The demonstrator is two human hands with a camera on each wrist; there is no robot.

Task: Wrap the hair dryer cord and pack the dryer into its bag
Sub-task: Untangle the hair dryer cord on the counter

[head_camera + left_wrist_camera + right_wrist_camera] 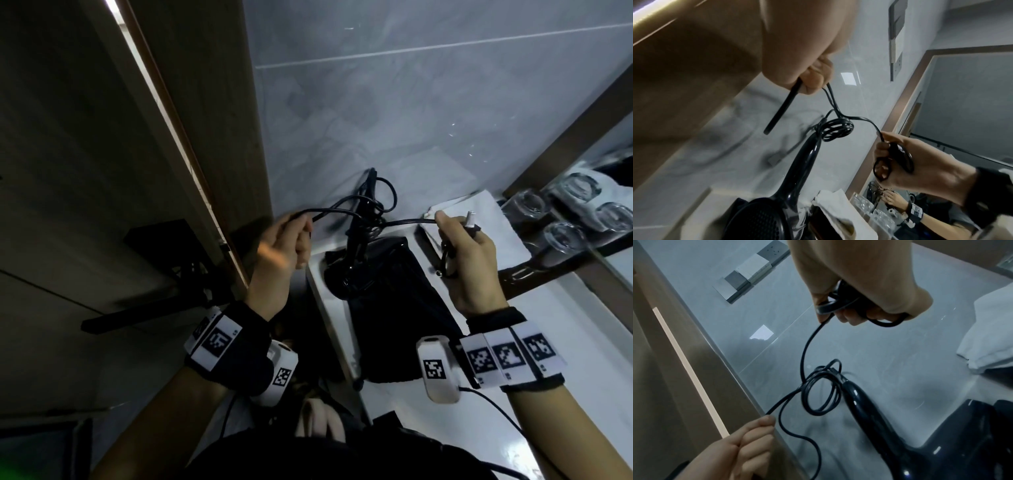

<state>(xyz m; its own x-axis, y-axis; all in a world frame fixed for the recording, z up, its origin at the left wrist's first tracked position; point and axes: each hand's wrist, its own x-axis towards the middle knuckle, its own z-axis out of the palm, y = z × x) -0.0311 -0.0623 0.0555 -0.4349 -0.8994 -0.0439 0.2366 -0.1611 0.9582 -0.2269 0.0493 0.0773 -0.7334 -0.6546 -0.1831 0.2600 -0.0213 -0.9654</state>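
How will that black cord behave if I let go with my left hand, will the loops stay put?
Probably not. The cord sags in soft curves between the left hand and right hand, so it looks floppy. Its loose coils by the hair dryer handle appear untied and would likely spring open.

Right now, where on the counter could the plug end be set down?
Bare white counter runs right of the black fabric bag, under the right hand. Further back it is crowded: folded white towel, clear drinking glasses, glossy black hair dryer and its looped black cord held by the left hand.
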